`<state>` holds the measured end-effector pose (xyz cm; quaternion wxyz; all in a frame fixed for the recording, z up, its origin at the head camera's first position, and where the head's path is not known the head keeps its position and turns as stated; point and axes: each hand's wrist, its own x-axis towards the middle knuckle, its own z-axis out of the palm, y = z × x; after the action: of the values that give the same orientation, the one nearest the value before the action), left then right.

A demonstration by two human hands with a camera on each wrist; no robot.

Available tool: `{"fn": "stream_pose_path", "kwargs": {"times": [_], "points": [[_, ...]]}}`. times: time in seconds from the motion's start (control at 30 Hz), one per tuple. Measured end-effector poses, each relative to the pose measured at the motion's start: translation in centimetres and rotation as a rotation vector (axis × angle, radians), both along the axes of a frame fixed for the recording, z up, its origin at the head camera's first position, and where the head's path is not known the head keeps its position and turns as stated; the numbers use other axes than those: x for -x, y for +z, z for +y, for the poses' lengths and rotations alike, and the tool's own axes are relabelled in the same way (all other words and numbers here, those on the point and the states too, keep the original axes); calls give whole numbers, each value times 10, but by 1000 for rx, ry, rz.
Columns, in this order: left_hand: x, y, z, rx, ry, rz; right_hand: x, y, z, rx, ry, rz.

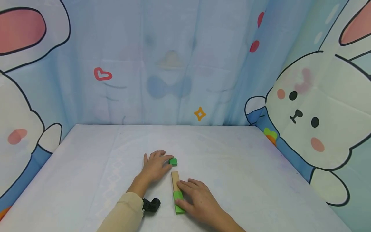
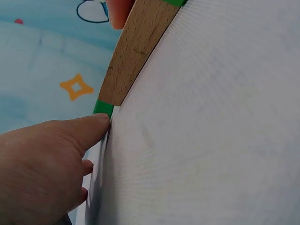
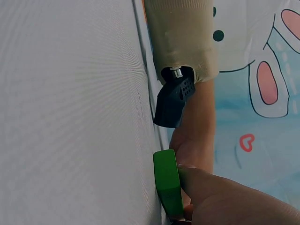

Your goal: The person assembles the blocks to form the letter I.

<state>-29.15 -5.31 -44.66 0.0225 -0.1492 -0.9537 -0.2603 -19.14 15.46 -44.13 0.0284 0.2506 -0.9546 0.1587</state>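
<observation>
A small green block (image 1: 173, 162) lies on the white tabletop, between the thumb and index finger of my left hand (image 1: 155, 167), which pinches it. In the left wrist view that thumb presses the green block (image 2: 103, 108). Just nearer to me lies a long piece, its far part a plain wooden bar (image 1: 175, 180) and its near part green (image 1: 178, 203). My right hand (image 1: 200, 196) holds this piece from the right, thumb on the green part. The right wrist view shows the green end (image 3: 167, 180) beside the thumb. Whether bar and green part are joined cannot be told.
A white cloth covers the table (image 1: 232, 154). Printed curtains (image 1: 171, 64) with rabbits stand behind it and at both sides. A black wrist device (image 1: 152, 205) sits at the left cuff (image 1: 127, 209), close to the green end.
</observation>
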Motion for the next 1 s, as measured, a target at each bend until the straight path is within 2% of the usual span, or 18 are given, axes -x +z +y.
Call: {"fn": "stream_pose_path", "kwargs": {"times": [0.3, 0.67, 0.87, 1.0], "points": [[0, 1, 1, 5, -1, -16, 1, 0, 0, -3, -8, -17], [0, 1, 2, -13, 15, 2, 1, 1, 0, 0, -13, -40], [0, 1, 1, -40, 28, 4, 1, 1, -1, -9, -9, -31], [-1, 1, -5, -96, 32, 18, 0, 1, -2, -20, -16, -32]]}}
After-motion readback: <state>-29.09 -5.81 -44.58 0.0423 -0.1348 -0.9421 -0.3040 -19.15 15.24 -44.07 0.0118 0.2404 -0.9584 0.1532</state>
